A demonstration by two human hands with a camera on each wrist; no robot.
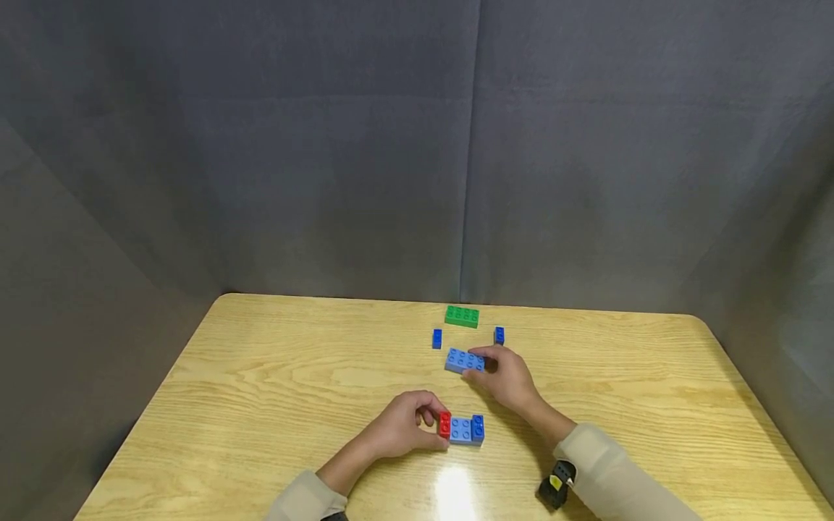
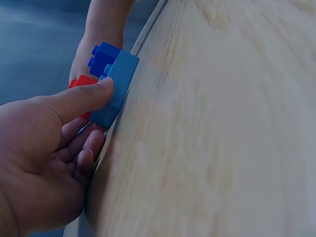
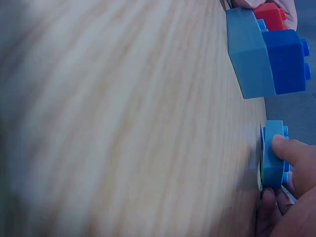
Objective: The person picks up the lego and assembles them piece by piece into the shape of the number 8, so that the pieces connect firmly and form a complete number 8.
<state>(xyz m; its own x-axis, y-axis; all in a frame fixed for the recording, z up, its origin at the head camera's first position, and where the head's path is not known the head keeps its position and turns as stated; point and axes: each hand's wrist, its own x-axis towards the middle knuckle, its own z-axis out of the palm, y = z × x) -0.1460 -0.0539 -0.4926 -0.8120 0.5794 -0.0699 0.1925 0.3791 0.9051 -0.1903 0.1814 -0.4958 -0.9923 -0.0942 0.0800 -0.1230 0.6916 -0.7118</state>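
Near the front of the table, my left hand [image 1: 402, 427] pinches a small brick assembly by its left end. Its base is a light blue building brick [image 1: 461, 432], with a red brick [image 1: 445, 425] standing on the left end and a dark blue brick [image 1: 478, 427] on the right. Bare studs show between these two. Farther back, my right hand [image 1: 512, 378] grips the right end of a second light blue brick [image 1: 462, 359] between thumb and fingers, studs facing up. In the right wrist view, the thumb presses on this brick's side [image 3: 274, 168].
A green brick [image 1: 462, 317] lies near the back edge of the wooden table [image 1: 274, 383]. One small dark blue brick [image 1: 437, 339] lies in front of it, and another small blue brick [image 1: 499, 335] sits just beyond my right hand. Dark grey curtains [image 1: 352, 181] enclose the table.
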